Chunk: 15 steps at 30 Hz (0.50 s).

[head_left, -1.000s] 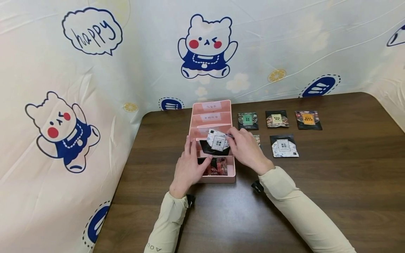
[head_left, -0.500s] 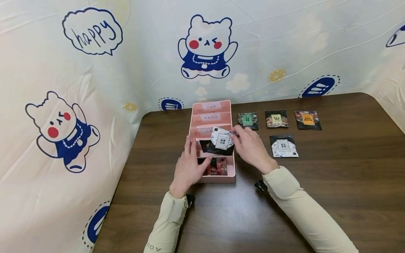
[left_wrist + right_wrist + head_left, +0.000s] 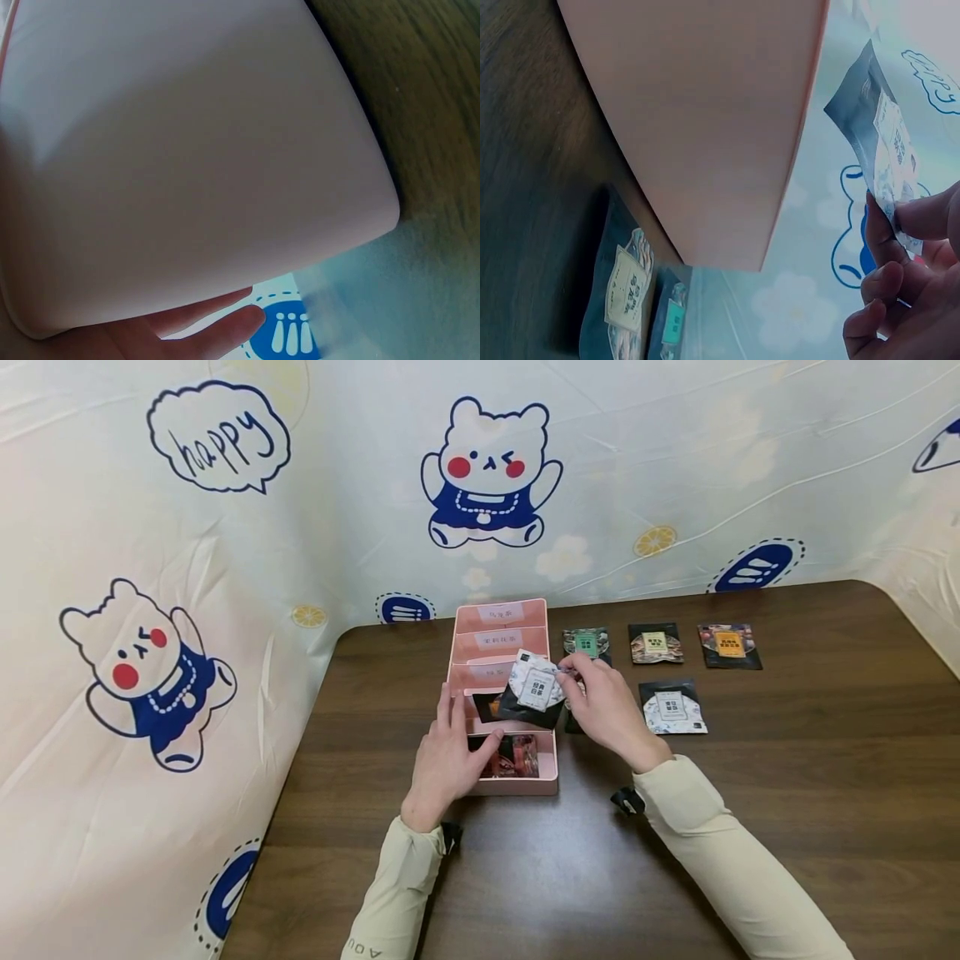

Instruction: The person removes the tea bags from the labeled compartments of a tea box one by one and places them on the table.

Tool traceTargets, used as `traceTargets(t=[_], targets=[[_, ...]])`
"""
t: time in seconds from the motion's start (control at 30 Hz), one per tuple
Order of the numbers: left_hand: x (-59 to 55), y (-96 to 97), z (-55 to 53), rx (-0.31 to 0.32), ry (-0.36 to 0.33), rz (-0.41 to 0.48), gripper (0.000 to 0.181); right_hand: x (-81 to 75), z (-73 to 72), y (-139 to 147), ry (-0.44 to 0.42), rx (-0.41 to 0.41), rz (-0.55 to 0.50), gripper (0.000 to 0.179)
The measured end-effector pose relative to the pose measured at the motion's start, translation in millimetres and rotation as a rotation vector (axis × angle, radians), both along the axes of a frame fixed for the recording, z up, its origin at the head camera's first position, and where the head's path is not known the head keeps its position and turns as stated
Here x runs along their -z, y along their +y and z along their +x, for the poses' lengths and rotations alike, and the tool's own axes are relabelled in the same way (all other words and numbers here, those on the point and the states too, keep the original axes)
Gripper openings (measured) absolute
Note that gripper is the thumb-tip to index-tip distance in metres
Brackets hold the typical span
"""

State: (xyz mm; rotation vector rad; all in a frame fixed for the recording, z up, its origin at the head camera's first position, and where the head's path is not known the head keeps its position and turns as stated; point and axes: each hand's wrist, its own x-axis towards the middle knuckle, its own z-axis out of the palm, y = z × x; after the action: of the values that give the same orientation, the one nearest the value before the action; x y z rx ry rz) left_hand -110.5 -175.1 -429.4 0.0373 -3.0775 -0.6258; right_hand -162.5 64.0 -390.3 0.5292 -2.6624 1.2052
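Note:
My right hand (image 3: 611,714) pinches a white-and-black tea sachet (image 3: 537,687) between thumb and fingers. In the head view the sachet hangs over the right rim of a pink divided box (image 3: 513,787); the right wrist view shows the sachet (image 3: 889,142) tilted. My left hand (image 3: 446,768) rests on the box's left side, with fingers fairly straight along the edge and thumb over a divider. The box's front compartment holds dark red sachets (image 3: 517,753). Another dark sachet (image 3: 486,706) lies in the compartment behind it. Paper labels mark the rear compartments.
Right of the box lie a green-labelled sachet (image 3: 587,642), a pale-yellow-labelled sachet (image 3: 656,643), an orange-labelled sachet (image 3: 730,646) and a white-and-black sachet (image 3: 672,707). My right hand partly hides one more. A printed cloth (image 3: 360,510) hangs behind the wooden table (image 3: 540,877).
My right hand has drawn the sachet up and to the right, uncovering the dark sachet left in the compartment. My left hand has stayed in place.

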Motion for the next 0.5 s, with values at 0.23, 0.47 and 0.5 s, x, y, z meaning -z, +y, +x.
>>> traceTargets(t=[0.23, 0.47, 0.5], targets=[[-0.1, 0.3, 0.2, 0.002, -0.008, 0.003, 0.091, -0.6, -0.8, 8.6, 0.012, 0.009, -0.030, 0.019], [-0.2, 0.8, 0.1, 0.002, -0.002, 0.003, 0.091, -2.2, -1.7, 17.5, -0.007, 0.029, -0.057, 0.018], [-0.4, 0.9, 0.1, 0.003, -0.002, 0.003, 0.091, -2.1, -1.9, 18.7, -0.007, 0.031, -0.060, 0.018]])
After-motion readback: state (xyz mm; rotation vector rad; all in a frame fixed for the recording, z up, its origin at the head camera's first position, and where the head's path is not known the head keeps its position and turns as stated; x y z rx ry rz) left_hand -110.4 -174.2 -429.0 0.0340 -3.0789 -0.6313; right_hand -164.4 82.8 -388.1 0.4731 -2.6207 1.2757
